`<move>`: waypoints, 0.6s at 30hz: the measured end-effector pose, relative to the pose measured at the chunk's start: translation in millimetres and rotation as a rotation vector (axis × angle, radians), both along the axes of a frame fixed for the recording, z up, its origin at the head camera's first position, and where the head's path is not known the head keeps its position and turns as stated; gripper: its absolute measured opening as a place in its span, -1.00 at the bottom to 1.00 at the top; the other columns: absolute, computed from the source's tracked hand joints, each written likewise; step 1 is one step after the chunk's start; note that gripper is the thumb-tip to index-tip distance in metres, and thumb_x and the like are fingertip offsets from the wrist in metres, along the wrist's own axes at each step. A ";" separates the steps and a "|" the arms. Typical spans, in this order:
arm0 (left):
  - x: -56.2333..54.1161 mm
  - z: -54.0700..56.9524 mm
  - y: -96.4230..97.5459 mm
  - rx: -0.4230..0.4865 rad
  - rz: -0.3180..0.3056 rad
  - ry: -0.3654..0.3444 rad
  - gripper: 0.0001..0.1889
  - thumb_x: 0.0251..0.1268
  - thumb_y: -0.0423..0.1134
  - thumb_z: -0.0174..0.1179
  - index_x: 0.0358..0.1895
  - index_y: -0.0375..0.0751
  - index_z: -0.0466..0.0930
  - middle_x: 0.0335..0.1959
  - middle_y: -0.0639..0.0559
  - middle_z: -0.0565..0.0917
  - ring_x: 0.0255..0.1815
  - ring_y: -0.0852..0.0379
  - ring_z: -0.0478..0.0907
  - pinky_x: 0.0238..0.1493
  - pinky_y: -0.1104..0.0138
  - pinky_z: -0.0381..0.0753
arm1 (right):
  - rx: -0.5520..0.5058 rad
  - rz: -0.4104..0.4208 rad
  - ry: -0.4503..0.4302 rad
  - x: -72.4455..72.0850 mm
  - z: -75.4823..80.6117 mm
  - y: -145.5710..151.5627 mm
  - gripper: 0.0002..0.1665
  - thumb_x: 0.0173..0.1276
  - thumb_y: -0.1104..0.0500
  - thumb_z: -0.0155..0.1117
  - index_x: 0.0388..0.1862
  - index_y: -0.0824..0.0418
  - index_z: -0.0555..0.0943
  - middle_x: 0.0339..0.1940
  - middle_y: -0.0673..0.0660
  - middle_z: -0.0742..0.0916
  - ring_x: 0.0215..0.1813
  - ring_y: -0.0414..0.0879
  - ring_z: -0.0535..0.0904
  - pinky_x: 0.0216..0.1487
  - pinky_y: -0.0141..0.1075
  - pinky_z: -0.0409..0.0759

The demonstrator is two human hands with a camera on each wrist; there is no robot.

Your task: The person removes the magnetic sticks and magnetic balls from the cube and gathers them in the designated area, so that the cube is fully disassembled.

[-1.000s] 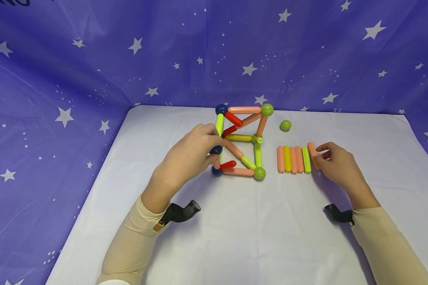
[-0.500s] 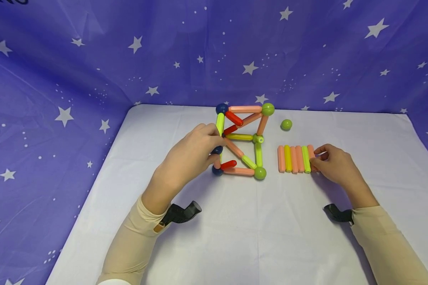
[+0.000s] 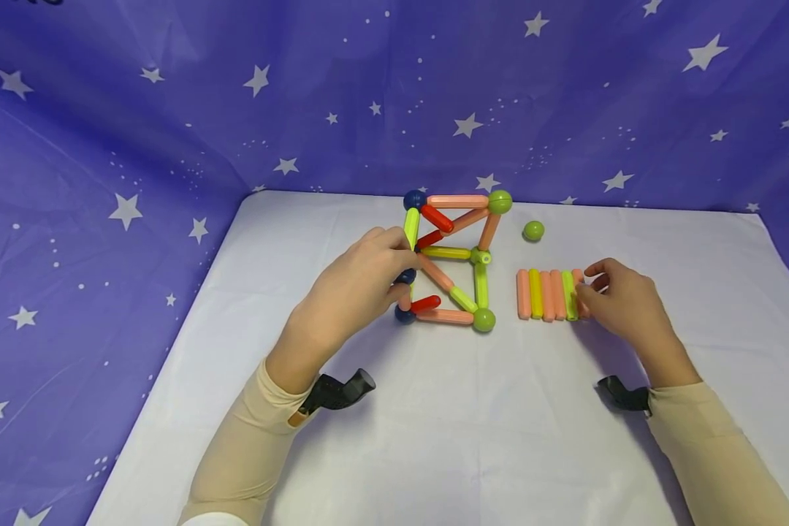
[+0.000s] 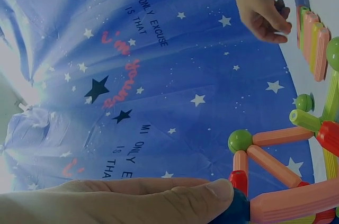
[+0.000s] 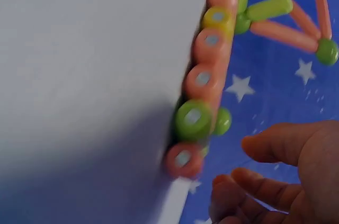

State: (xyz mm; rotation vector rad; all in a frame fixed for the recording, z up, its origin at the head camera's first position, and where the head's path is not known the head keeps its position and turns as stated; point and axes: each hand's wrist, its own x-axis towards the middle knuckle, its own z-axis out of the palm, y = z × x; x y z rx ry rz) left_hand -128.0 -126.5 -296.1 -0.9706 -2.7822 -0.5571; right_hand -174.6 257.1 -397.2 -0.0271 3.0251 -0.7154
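Observation:
My left hand (image 3: 358, 288) pinches a dark blue ball (image 3: 405, 276) on the left side of a frame built of coloured rods and balls. In the left wrist view the thumb (image 4: 218, 189) lies against that ball, while the other fingers are mostly hidden. At the right, my right hand (image 3: 624, 303) hovers beside the end pink rod (image 3: 578, 275) of a row. The right wrist view shows a gap between its thumb and fingers, apart from that rod (image 5: 184, 161). Pink, yellow and light green rods lie side by side in the row.
A loose green ball (image 3: 534, 231) lies behind the rods. The frame's green corner ball (image 3: 483, 319) is to the left of the row. White cloth (image 3: 434, 424) covers the table, and a purple starry curtain (image 3: 342, 80) hangs behind it.
The right hand has set the pink rod, earlier tilted in its fingers, straight against the row's right end and let it go. The left hand stays on the frame.

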 end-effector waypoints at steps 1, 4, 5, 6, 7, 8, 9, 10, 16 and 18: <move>0.1 0.0 0.0 0.003 -0.002 -0.002 -0.57 0.04 -0.44 0.43 -0.12 0.23 0.77 -0.20 0.11 0.53 -0.13 0.11 0.37 -0.05 0.34 0.40 | -0.004 0.016 0.028 0.8 2.2 -4.1 -0.52 0.39 0.00 0.14 0.10 0.32 0.49 -0.16 0.29 0.66 -0.24 0.12 0.58 -0.41 -0.18 0.48; 0.1 0.1 -0.3 0.005 0.001 -0.005 -0.58 0.05 -0.45 0.42 -0.12 0.22 0.77 -0.20 0.11 0.52 -0.13 0.11 0.37 -0.05 0.34 0.39 | -0.027 0.077 0.107 2.4 9.2 -20.0 -0.57 0.37 0.04 0.19 0.07 0.31 0.53 -0.20 0.25 0.68 -0.24 0.11 0.61 -0.37 -0.13 0.50; 0.1 0.2 -0.3 0.005 0.002 -0.005 -0.58 0.05 -0.45 0.42 -0.12 0.22 0.77 -0.21 0.11 0.52 -0.13 0.11 0.37 -0.05 0.34 0.39 | -0.038 0.098 0.131 2.8 11.5 -26.4 -0.59 0.36 0.06 0.20 0.06 0.30 0.54 -0.22 0.23 0.69 -0.24 0.09 0.61 -0.35 -0.11 0.51; 0.0 0.2 -0.4 0.004 0.003 -0.006 -0.58 0.05 -0.45 0.42 -0.12 0.22 0.77 -0.21 0.11 0.52 -0.14 0.11 0.36 -0.05 0.34 0.39 | -0.044 0.123 0.150 3.1 13.8 -33.3 -0.60 0.35 0.08 0.21 0.06 0.29 0.54 -0.23 0.21 0.69 -0.25 0.08 0.61 -0.33 -0.09 0.50; 0.0 0.2 -0.5 0.004 0.004 -0.006 -0.58 0.05 -0.45 0.42 -0.12 0.23 0.77 -0.22 0.11 0.52 -0.14 0.11 0.36 -0.06 0.34 0.39 | -0.049 0.152 0.168 3.5 15.9 -40.5 -0.61 0.34 0.10 0.23 0.05 0.29 0.55 -0.24 0.20 0.68 -0.26 0.07 0.60 -0.32 -0.09 0.50; -0.2 0.1 -0.5 0.004 0.003 -0.005 -0.58 0.05 -0.45 0.42 -0.12 0.23 0.77 -0.22 0.11 0.52 -0.14 0.11 0.36 -0.06 0.34 0.39 | -0.058 0.186 0.181 4.4 18.3 -48.0 -0.62 0.34 0.11 0.23 0.05 0.28 0.55 -0.24 0.18 0.68 -0.26 0.05 0.59 -0.32 -0.09 0.50; -0.3 0.0 -0.5 0.005 0.002 -0.005 -0.57 0.05 -0.46 0.42 -0.12 0.23 0.77 -0.22 0.11 0.52 -0.14 0.12 0.36 -0.05 0.34 0.39 | -0.068 0.219 0.194 5.5 20.4 -55.6 -0.64 0.34 0.12 0.23 0.05 0.27 0.56 -0.25 0.16 0.69 -0.28 0.01 0.59 -0.32 -0.10 0.50; -0.6 -0.1 -0.5 0.008 -0.004 -0.004 -0.56 0.04 -0.47 0.41 -0.13 0.24 0.77 -0.22 0.11 0.52 -0.14 0.11 0.36 -0.05 0.34 0.38 | -0.082 0.256 0.201 7.1 22.4 -63.3 -0.65 0.33 0.14 0.24 0.05 0.26 0.56 -0.26 0.13 0.69 -0.31 -0.02 0.59 -0.33 -0.12 0.51; -2.2 -0.9 -0.8 0.020 -0.024 -0.008 -0.56 0.03 -0.49 0.39 -0.14 0.21 0.77 -0.19 0.13 0.53 -0.15 0.11 0.37 -0.06 0.34 0.37 | -0.117 0.524 0.211 18.3 32.2 -107.4 -0.66 0.28 0.22 0.31 0.05 0.17 0.58 -0.25 0.03 0.69 -0.34 -0.18 0.56 -0.36 -0.23 0.53; -2.5 -1.0 -1.4 0.017 -0.016 -0.013 -0.56 0.02 -0.50 0.37 -0.13 0.18 0.77 -0.22 0.12 0.52 -0.17 0.12 0.37 -0.09 0.34 0.38 | -0.125 0.618 0.207 20.8 34.0 -121.0 -0.65 0.28 0.22 0.31 0.07 0.12 0.59 -0.18 0.02 0.70 -0.31 -0.20 0.55 -0.35 -0.26 0.53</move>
